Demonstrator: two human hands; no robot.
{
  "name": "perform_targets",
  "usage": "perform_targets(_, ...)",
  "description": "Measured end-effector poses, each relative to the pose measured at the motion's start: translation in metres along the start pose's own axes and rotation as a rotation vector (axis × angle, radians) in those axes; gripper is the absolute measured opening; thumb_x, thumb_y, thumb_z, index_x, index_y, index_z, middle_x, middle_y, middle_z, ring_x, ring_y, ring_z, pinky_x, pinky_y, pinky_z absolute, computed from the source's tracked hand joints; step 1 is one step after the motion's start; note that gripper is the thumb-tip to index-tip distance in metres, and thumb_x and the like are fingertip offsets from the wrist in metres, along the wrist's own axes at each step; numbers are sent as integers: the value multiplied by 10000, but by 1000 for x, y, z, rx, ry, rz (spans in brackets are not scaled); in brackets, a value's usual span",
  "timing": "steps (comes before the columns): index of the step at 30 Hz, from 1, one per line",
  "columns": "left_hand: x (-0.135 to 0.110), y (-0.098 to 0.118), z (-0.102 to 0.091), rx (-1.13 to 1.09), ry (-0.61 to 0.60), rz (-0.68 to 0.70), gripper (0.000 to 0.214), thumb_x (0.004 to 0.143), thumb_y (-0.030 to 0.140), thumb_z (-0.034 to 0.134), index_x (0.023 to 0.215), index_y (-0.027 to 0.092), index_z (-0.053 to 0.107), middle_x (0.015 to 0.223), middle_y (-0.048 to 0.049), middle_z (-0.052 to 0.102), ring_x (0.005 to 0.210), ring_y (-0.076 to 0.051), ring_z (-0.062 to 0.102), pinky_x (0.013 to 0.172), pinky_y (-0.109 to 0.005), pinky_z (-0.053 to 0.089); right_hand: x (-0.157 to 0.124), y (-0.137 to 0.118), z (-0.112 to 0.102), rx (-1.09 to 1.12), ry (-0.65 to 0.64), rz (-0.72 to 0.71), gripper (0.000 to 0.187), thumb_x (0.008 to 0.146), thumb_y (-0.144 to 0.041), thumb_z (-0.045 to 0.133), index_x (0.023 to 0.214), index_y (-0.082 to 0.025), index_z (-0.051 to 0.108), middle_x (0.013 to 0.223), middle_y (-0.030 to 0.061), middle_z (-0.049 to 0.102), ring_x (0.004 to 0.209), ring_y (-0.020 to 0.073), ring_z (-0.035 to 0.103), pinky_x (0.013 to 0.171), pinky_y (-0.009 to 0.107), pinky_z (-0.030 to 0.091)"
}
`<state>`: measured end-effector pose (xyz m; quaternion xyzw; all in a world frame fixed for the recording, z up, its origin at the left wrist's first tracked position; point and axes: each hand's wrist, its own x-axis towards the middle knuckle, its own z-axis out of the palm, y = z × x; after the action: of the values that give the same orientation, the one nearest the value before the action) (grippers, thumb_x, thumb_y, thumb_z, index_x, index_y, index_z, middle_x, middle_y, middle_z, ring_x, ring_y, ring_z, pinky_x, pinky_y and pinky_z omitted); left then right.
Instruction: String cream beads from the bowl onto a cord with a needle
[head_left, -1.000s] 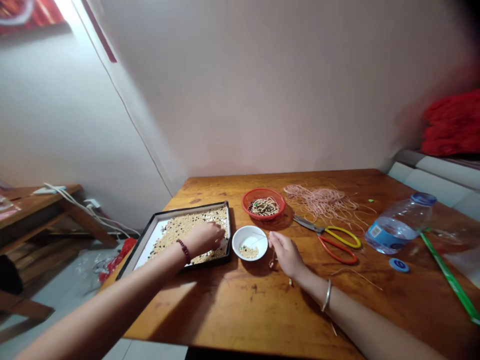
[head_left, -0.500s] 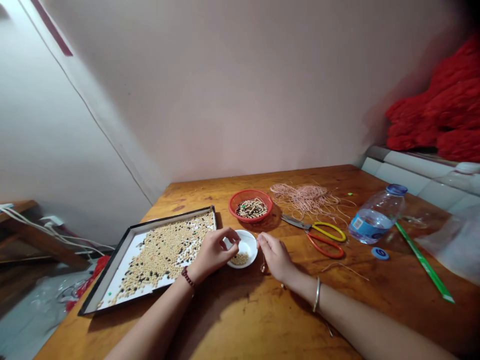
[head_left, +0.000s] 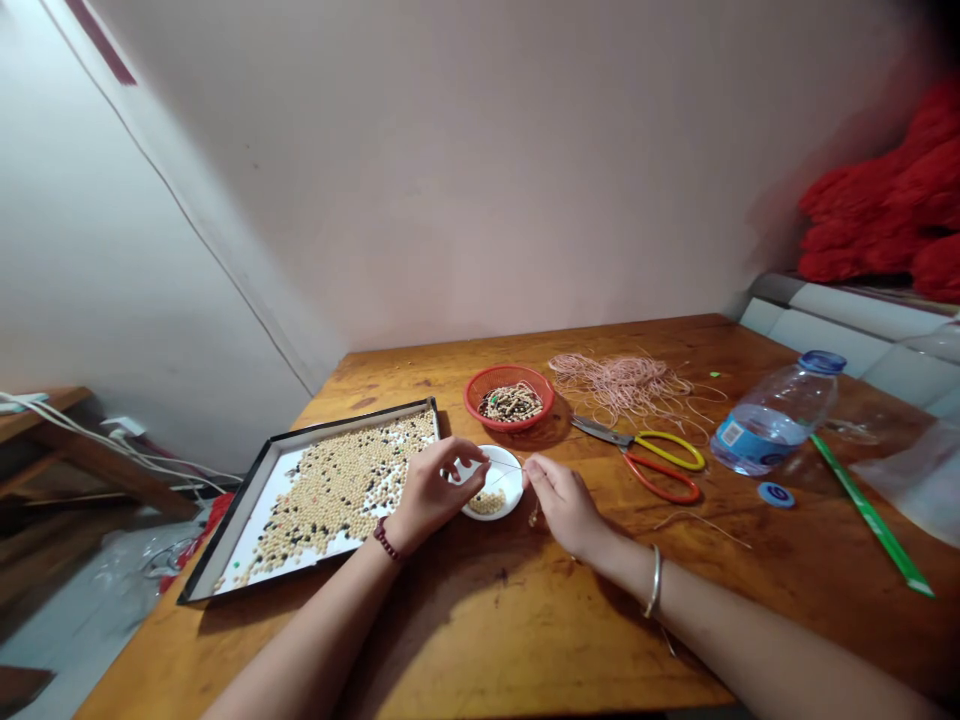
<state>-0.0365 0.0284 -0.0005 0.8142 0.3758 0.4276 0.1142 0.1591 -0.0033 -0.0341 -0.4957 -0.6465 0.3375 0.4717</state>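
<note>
My left hand (head_left: 436, 490), with a dark red bead bracelet on its wrist, is raised over a small white dish (head_left: 511, 497) with its fingertips pinched together. A thin needle (head_left: 506, 464) runs from my right hand (head_left: 566, 505) toward those fingertips. Whatever the left fingers hold is too small to make out. A little heap of pale beads (head_left: 487, 503) lies in the dish. To the left stands a black-framed tray (head_left: 277, 490) covered with pale and dark beads. My right wrist wears a silver bangle.
A red mesh basket (head_left: 508, 397) holds strung beads. Pink cord (head_left: 622, 385), scissors with yellow and orange handles (head_left: 637, 450), a water bottle (head_left: 776, 420), a blue disc (head_left: 776, 494) and a green strip (head_left: 874, 515) lie on the wooden table (head_left: 600, 610).
My left hand has moved from the tray to above the dish, and its fingers have come closer to the needle. The view has swung left, showing more of the tray.
</note>
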Motion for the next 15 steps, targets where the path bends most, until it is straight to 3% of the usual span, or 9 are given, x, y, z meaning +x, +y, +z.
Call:
perform_targets(8,2,-3,1,53,51,128,159,835,178,639,983,219,678,748,-6,684,610,-95,578,600,-230,477,1,1,1,-30,27,-8,382,960,-417,321,700,-196,493,569,-14,497,565,147,497,565,246,321)
perform_targets(15,1,-4,0,81,35,91,100,869,260,618,913,215,695,742,-17,680,666,-122,598,650,-260,469,0,0,0,-20,29,2,390,957,-438,325,699,-200,493,570,-10,506,553,149,508,551,245,335)
